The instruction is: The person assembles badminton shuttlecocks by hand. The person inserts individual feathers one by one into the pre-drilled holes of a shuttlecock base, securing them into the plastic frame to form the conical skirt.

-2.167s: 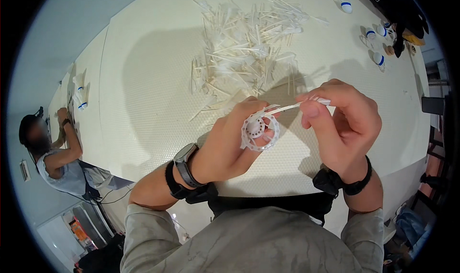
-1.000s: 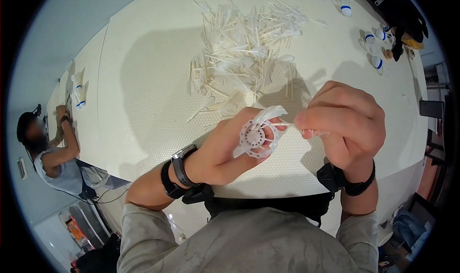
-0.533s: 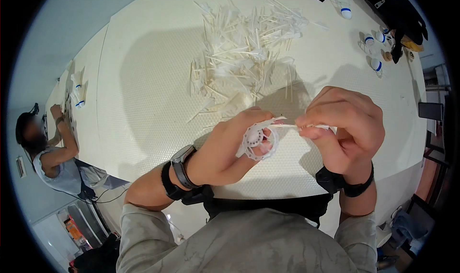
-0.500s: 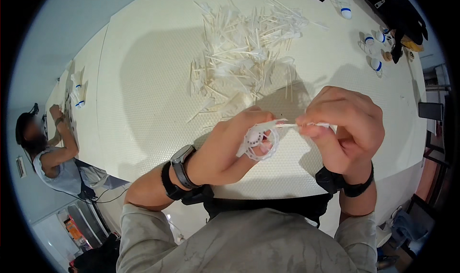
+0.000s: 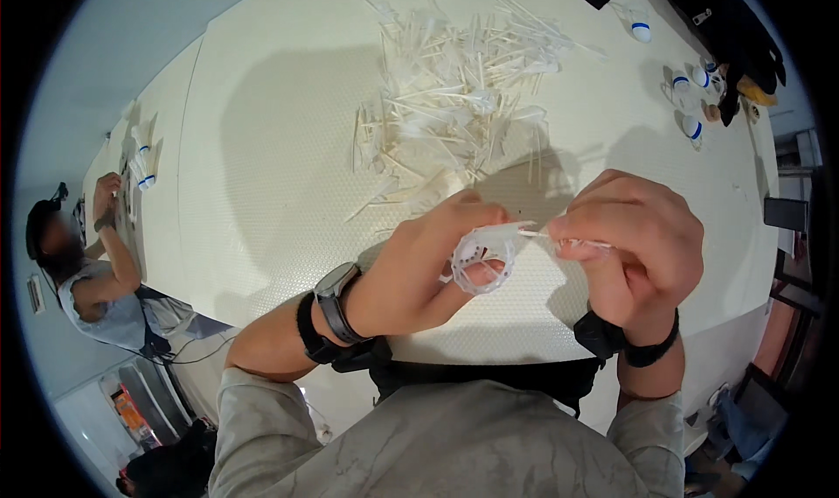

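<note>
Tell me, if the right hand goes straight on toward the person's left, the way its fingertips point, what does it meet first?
Probably the white round ring piece held by the left hand; the right hand pinches a thin white stick already at its edge.

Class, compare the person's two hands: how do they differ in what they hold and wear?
The left hand grips a white ring-shaped piece; the right hand pinches a thin white stick whose tip meets that ring. The left wrist bears a watch plus a black band; the right wrist only black bands. Both are bare, held above the white table.
</note>
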A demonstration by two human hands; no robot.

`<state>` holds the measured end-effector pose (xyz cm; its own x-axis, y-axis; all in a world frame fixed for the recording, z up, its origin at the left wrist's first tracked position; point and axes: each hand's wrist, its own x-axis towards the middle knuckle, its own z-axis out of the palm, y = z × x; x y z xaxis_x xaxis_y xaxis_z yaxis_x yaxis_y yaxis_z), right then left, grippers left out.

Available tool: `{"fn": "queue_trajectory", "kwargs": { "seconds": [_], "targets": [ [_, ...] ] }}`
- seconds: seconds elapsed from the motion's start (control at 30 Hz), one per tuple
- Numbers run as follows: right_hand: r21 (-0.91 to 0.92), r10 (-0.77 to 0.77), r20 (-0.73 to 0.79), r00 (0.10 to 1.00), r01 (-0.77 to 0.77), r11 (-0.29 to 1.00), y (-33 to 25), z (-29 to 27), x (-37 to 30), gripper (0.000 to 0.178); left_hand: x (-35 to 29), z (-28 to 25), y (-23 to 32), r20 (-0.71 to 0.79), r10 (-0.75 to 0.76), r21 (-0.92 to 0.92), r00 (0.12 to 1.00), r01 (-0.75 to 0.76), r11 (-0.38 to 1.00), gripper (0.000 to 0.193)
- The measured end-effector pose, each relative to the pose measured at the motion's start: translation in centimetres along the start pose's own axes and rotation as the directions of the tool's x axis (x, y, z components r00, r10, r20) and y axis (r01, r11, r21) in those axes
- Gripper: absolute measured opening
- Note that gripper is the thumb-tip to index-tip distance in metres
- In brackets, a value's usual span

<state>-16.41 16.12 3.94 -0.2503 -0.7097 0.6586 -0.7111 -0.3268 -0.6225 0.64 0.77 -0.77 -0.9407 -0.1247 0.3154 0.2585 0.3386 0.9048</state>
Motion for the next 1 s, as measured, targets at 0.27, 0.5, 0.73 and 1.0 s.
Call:
{"fn": "queue_trajectory", "kwargs": {
  "seconds": [0.27, 0.5, 0.73, 1.0],
  "targets": [
    [0.021, 0.065, -0.073, 0.995, -0.064, 0.998, -0.3, 0.6, -0.3, 0.017, 0.1, 0.0, 0.1, 0.0, 0.058, 0.151, 0.998, -0.058, 0.987, 0.041],
    [0.207, 0.332, -0.034, 0.943, -0.318, 0.925, -0.4, 0.6, -0.7, 0.015, -0.5, -0.1, 0.1, -0.015, 0.028, 0.109, 0.999, -0.026, 0.994, 0.048],
    [0.178, 0.104, 0.022, 0.994, -0.106, 0.978, 0.5, 0.1, -0.1, 0.016, 0.0, -0.5, 1.3, 0.104, -0.109, -0.035, 0.989, 0.113, 0.993, 0.047],
    [0.262, 0.17, 0.066, 0.983, -0.181, 0.948, 0.5, 0.8, -0.1, 0.014, 0.0, -0.5, 1.2, 0.134, -0.08, -0.195, 0.988, 0.106, 0.975, 0.047]
  ]
}}
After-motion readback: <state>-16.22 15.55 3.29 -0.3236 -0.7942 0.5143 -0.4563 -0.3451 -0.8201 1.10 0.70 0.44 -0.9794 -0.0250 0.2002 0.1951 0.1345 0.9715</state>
